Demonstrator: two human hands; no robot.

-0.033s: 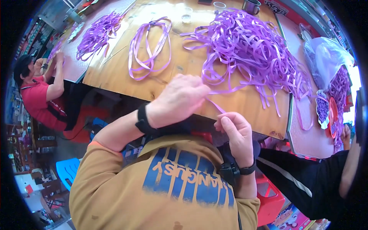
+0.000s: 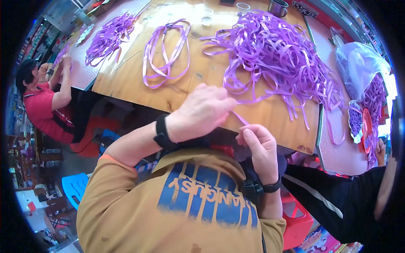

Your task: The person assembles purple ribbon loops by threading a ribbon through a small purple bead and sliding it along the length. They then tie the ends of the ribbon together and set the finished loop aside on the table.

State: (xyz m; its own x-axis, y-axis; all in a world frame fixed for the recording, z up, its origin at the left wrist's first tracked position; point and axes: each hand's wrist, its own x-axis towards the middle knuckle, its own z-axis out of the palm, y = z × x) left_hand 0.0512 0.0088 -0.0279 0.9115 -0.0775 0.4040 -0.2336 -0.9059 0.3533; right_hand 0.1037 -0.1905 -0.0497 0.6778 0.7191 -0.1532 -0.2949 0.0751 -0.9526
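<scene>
Over the front edge of the wooden table, my left hand [image 2: 202,113] is closed, its fingers curled around a purple ribbon [image 2: 253,100] that runs right toward a big tangled pile of ribbon [image 2: 274,55]. A short taut piece of the ribbon slants down from it to my right hand [image 2: 260,147], whose thumb and fingers are pinched together at the strip. The back of my left hand hides its fingertips. Beyond it, on the table, lies a loose looped bundle of purple ribbon [image 2: 166,55].
Around the wooden table [image 2: 139,95] are another ribbon heap [image 2: 110,39] at far left, a metal mug [image 2: 277,7], small clear cups [image 2: 206,20], a plastic bag [image 2: 360,63] and a red basin [image 2: 366,130]. A person in red [image 2: 46,103] sits left; another person's dark-clothed leg [image 2: 333,198] is at right.
My left hand has shifted slightly right and down, toward my right hand. My right hand stays in nearly the same place.
</scene>
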